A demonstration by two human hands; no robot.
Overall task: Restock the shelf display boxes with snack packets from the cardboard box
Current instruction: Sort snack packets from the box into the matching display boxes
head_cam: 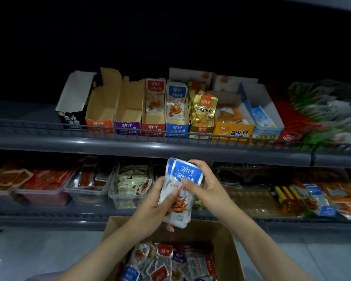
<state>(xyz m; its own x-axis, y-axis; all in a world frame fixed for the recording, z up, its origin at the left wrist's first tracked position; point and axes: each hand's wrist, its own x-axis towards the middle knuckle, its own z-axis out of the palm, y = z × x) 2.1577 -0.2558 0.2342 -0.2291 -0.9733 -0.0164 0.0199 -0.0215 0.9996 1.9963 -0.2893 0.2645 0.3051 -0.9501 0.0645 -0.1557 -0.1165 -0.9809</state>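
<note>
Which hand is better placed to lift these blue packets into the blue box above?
Probably left: the left hand wraps the lower half of the packets, while the right hand only pinches their top; the blue box sits straight above.

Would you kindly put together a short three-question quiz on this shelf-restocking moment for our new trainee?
1. True or false: the left hand and the right hand both hold the blue-topped packets.
2. Which box on the upper shelf looks empty? A) the purple display box B) the blue one C) the gold one
3. Fill in: the cardboard box sits ___ the hands.
Key: 1 true; 2 A; 3 below.
</note>
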